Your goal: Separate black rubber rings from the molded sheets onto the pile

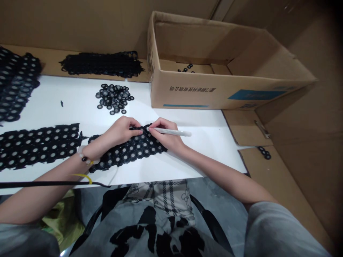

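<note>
A black rubber sheet of joined rings lies on the white tabletop in front of me. My left hand is curled with its fingertips pressing on the sheet's far edge. My right hand is closed round a slim white pen-like tool, whose tip touches the sheet beside the left fingertips. A beaded bracelet sits on my left wrist.
A pile of loose black rings lies behind my hands. More ring sheets lie at the left, far left and back. An open cardboard box stands at back right. A black cable runs along the table's near edge.
</note>
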Demonstrator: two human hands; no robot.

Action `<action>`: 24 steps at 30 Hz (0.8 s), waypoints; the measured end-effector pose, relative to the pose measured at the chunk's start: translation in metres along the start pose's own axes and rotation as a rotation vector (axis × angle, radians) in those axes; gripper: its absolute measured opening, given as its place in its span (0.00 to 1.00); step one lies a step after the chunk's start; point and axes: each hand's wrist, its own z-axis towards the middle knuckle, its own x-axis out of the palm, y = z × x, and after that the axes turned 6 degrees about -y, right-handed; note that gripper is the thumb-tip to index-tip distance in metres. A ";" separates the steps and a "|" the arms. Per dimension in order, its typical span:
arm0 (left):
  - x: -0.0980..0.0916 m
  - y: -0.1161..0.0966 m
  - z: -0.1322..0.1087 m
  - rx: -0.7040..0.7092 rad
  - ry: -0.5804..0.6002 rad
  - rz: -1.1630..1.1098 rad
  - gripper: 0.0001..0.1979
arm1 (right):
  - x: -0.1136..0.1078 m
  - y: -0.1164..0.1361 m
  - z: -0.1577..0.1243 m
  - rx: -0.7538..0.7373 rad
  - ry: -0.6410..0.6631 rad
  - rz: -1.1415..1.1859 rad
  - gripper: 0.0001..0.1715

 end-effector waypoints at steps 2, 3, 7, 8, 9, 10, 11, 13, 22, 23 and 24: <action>0.002 -0.001 -0.001 -0.015 -0.018 -0.037 0.13 | 0.002 0.002 0.000 -0.013 0.006 -0.043 0.06; 0.002 -0.001 -0.002 -0.017 -0.021 -0.054 0.13 | 0.002 0.003 0.000 -0.018 0.007 -0.062 0.07; -0.006 -0.002 0.000 -0.012 0.056 -0.062 0.14 | 0.004 0.004 -0.001 -0.021 -0.009 -0.095 0.08; -0.010 -0.002 0.001 -0.006 0.089 -0.032 0.14 | 0.003 0.003 -0.001 -0.019 -0.022 -0.097 0.08; -0.014 -0.001 0.002 -0.001 0.116 0.012 0.14 | 0.002 0.002 0.000 -0.014 -0.038 -0.098 0.08; -0.017 -0.001 0.003 0.003 0.136 0.065 0.14 | 0.000 0.001 0.001 -0.006 -0.058 -0.098 0.08; -0.021 -0.001 0.004 0.003 0.144 0.118 0.15 | -0.003 0.000 0.002 0.005 -0.077 -0.100 0.07; -0.024 -0.001 0.005 -0.004 0.142 0.182 0.16 | -0.009 0.000 0.004 0.033 -0.111 -0.103 0.07; -0.006 -0.006 0.001 0.021 0.019 0.187 0.19 | -0.009 0.004 0.002 0.005 -0.064 -0.003 0.07; -0.005 -0.006 0.001 0.025 0.011 0.183 0.19 | -0.007 0.002 0.002 0.008 -0.049 -0.001 0.07; -0.004 -0.005 0.001 0.022 0.007 0.179 0.18 | -0.005 0.001 0.001 0.013 -0.049 0.000 0.07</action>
